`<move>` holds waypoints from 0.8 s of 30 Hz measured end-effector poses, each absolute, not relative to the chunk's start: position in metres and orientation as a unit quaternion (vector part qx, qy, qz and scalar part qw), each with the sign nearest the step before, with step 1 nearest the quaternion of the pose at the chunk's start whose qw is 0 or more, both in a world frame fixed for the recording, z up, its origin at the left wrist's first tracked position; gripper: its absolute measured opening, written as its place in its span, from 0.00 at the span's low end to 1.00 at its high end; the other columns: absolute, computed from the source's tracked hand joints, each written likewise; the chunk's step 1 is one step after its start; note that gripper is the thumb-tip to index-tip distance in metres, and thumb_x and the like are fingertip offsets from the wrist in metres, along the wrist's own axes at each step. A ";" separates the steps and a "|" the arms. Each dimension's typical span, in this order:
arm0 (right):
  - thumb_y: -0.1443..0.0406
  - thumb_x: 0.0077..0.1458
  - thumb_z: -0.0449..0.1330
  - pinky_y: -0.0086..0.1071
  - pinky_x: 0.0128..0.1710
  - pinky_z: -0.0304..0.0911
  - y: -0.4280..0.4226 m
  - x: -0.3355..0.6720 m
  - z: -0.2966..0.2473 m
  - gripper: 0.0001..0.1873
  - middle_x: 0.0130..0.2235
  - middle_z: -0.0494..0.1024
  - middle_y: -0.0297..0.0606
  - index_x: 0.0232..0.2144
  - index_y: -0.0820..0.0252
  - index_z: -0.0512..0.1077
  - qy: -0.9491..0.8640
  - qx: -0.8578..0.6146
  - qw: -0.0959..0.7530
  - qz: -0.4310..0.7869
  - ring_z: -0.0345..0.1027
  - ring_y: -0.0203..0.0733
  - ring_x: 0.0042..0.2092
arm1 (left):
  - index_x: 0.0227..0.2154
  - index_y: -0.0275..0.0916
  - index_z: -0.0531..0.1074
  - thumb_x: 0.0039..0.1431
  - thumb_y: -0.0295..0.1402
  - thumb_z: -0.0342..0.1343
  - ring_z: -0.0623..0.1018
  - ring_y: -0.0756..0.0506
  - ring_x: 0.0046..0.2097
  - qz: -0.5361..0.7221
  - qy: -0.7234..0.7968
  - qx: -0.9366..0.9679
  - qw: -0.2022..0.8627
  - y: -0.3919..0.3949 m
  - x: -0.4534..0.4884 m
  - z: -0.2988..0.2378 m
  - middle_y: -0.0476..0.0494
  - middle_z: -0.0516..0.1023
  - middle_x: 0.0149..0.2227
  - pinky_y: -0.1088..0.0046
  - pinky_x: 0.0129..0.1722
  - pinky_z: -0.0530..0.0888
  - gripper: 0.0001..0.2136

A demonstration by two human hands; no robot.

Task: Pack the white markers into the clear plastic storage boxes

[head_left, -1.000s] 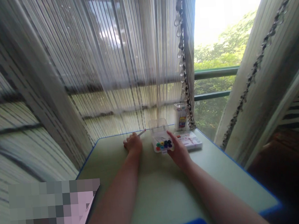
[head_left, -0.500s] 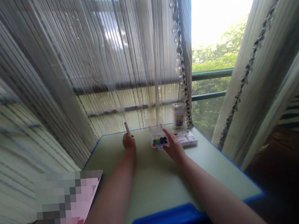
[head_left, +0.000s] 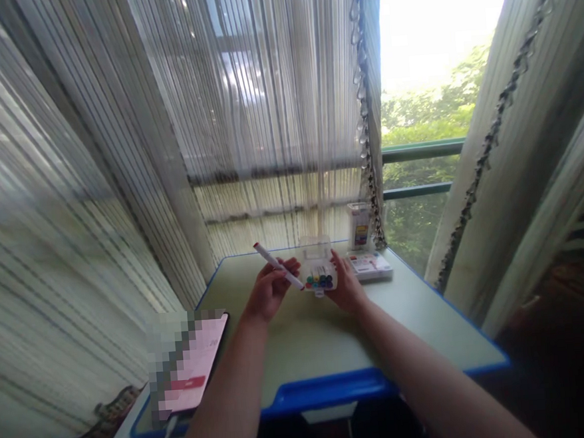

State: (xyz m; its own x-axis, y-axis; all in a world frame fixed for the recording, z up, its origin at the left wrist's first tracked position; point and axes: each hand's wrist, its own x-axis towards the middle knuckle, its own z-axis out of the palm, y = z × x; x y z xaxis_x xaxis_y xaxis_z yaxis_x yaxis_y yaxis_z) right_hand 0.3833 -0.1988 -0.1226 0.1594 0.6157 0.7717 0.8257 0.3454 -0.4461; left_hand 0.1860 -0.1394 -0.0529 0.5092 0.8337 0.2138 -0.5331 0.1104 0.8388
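My left hand (head_left: 268, 293) is closed around a white marker pen (head_left: 278, 265) with a red cap, held tilted with the red end up and to the left. The pen's lower end points at a clear plastic marker case (head_left: 317, 269) that holds several markers with coloured ends. My right hand (head_left: 346, 284) rests against the right side of that case, fingers curled on it. Both hands are above the far middle of a pale green table (head_left: 325, 337) with a blue rim.
A flat white box (head_left: 370, 265) lies right of the case, and a small upright clear container (head_left: 359, 226) stands behind it by the window. A phone (head_left: 195, 362) with a lit screen lies at the table's left front corner. Striped curtains hang behind and on both sides.
My left hand has lifted off the table and swung the pen towards the case. My right hand stays at the case. The view has dropped and shifted, bringing the phone into sight.
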 end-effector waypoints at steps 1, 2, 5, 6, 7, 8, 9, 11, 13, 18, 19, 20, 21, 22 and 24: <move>0.71 0.36 0.66 0.50 0.50 0.63 -0.199 0.383 -0.123 0.56 0.50 0.67 0.50 0.64 0.59 0.41 -0.643 -0.564 0.507 -0.104 0.64 0.54 0.50 | 0.32 0.39 0.70 0.41 0.21 0.54 0.78 0.44 0.46 0.473 0.138 0.479 0.726 -0.143 0.185 -0.052 0.46 0.81 0.37 0.57 0.54 0.69 0.13; 0.71 0.35 0.67 0.50 0.50 0.62 -0.200 0.383 -0.123 0.57 0.51 0.67 0.51 0.64 0.59 0.40 -0.647 -0.565 0.501 -0.103 0.64 0.55 0.51 | 0.32 0.39 0.70 0.41 0.21 0.54 0.77 0.43 0.48 0.476 0.119 0.486 0.724 -0.145 0.183 -0.052 0.46 0.81 0.38 0.57 0.55 0.68 0.13; 0.69 0.35 0.68 0.50 0.49 0.63 -0.199 0.381 -0.123 0.61 0.53 0.67 0.56 0.64 0.63 0.36 -0.665 -0.567 0.478 -0.088 0.64 0.58 0.53 | 0.32 0.40 0.72 0.40 0.20 0.54 0.75 0.43 0.51 0.478 0.073 0.499 0.720 -0.146 0.179 -0.051 0.47 0.80 0.41 0.57 0.57 0.66 0.14; 0.68 0.35 0.68 0.49 0.49 0.64 -0.199 0.380 -0.123 0.62 0.52 0.68 0.56 0.64 0.63 0.35 -0.669 -0.570 0.471 -0.082 0.65 0.58 0.52 | 0.33 0.40 0.72 0.40 0.20 0.55 0.74 0.43 0.51 0.471 0.068 0.502 0.722 -0.145 0.179 -0.050 0.47 0.80 0.41 0.57 0.57 0.66 0.15; 0.67 0.35 0.69 0.48 0.48 0.64 -0.198 0.379 -0.122 0.63 0.52 0.70 0.56 0.64 0.63 0.33 -0.672 -0.571 0.464 -0.080 0.66 0.58 0.52 | 0.34 0.40 0.73 0.40 0.20 0.56 0.75 0.43 0.51 0.465 0.071 0.505 0.724 -0.145 0.179 -0.049 0.47 0.80 0.41 0.58 0.57 0.67 0.15; 0.66 0.35 0.69 0.48 0.47 0.65 -0.198 0.378 -0.122 0.64 0.51 0.71 0.56 0.64 0.63 0.32 -0.676 -0.570 0.460 -0.081 0.66 0.57 0.51 | 0.35 0.40 0.73 0.40 0.21 0.57 0.76 0.43 0.49 0.464 0.081 0.505 0.724 -0.144 0.181 -0.049 0.46 0.80 0.41 0.58 0.56 0.68 0.16; 0.64 0.35 0.70 0.47 0.47 0.65 -0.198 0.376 -0.121 0.65 0.51 0.71 0.56 0.64 0.63 0.32 -0.680 -0.567 0.457 -0.087 0.67 0.57 0.51 | 0.36 0.39 0.74 0.41 0.22 0.59 0.77 0.44 0.47 0.470 0.095 0.502 0.720 -0.144 0.183 -0.049 0.46 0.80 0.40 0.59 0.55 0.69 0.15; 0.62 0.34 0.71 0.46 0.45 0.66 -0.199 0.374 -0.120 0.66 0.50 0.72 0.55 0.64 0.63 0.32 -0.688 -0.553 0.458 -0.102 0.68 0.56 0.50 | 0.34 0.38 0.74 0.41 0.25 0.63 0.79 0.46 0.41 0.506 0.123 0.485 0.703 -0.144 0.189 -0.049 0.46 0.80 0.36 0.62 0.51 0.72 0.13; 0.61 0.34 0.71 0.46 0.45 0.67 -0.200 0.372 -0.118 0.66 0.49 0.73 0.55 0.64 0.65 0.32 -0.694 -0.539 0.464 -0.112 0.68 0.56 0.50 | 0.30 0.37 0.73 0.40 0.29 0.66 0.79 0.49 0.35 0.552 0.141 0.461 0.680 -0.145 0.195 -0.050 0.47 0.80 0.31 0.66 0.45 0.75 0.12; 0.63 0.35 0.70 0.46 0.45 0.66 -0.205 0.370 -0.113 0.65 0.49 0.73 0.54 0.64 0.64 0.32 -0.696 -0.534 0.469 -0.099 0.68 0.55 0.50 | 0.28 0.36 0.69 0.35 0.34 0.69 0.79 0.48 0.31 0.636 0.175 0.449 0.603 -0.152 0.205 -0.052 0.49 0.78 0.26 0.69 0.37 0.77 0.17; 0.63 0.35 0.70 0.46 0.45 0.66 -0.205 0.369 -0.112 0.65 0.49 0.73 0.54 0.64 0.63 0.31 -0.696 -0.537 0.467 -0.096 0.67 0.55 0.50 | 0.28 0.36 0.68 0.35 0.35 0.69 0.79 0.47 0.31 0.652 0.181 0.452 0.582 -0.154 0.206 -0.052 0.49 0.78 0.26 0.69 0.36 0.77 0.18; 0.63 0.35 0.70 0.46 0.45 0.66 -0.206 0.369 -0.111 0.65 0.49 0.73 0.53 0.64 0.62 0.32 -0.696 -0.541 0.462 -0.095 0.67 0.55 0.51 | 0.27 0.36 0.67 0.36 0.36 0.69 0.80 0.47 0.31 0.666 0.190 0.460 0.556 -0.157 0.207 -0.051 0.50 0.77 0.25 0.69 0.35 0.77 0.18; 0.63 0.35 0.70 0.46 0.46 0.65 -0.208 0.368 -0.110 0.65 0.50 0.73 0.53 0.64 0.62 0.32 -0.697 -0.546 0.455 -0.095 0.67 0.55 0.51 | 0.27 0.36 0.66 0.37 0.37 0.68 0.79 0.47 0.30 0.676 0.201 0.475 0.526 -0.160 0.208 -0.051 0.50 0.77 0.24 0.70 0.33 0.77 0.18; 0.63 0.35 0.70 0.46 0.46 0.65 -0.209 0.367 -0.108 0.64 0.50 0.73 0.53 0.65 0.61 0.33 -0.697 -0.552 0.448 -0.098 0.66 0.55 0.51 | 0.27 0.36 0.66 0.39 0.39 0.67 0.79 0.47 0.28 0.684 0.216 0.496 0.489 -0.163 0.209 -0.052 0.50 0.76 0.23 0.71 0.31 0.76 0.17; 0.62 0.35 0.70 0.46 0.46 0.65 -0.213 0.364 -0.105 0.63 0.49 0.72 0.53 0.65 0.61 0.37 -0.694 -0.563 0.436 -0.102 0.67 0.56 0.50 | 0.26 0.37 0.65 0.43 0.41 0.65 0.78 0.47 0.26 0.697 0.251 0.536 0.404 -0.169 0.211 -0.054 0.50 0.76 0.21 0.73 0.28 0.75 0.16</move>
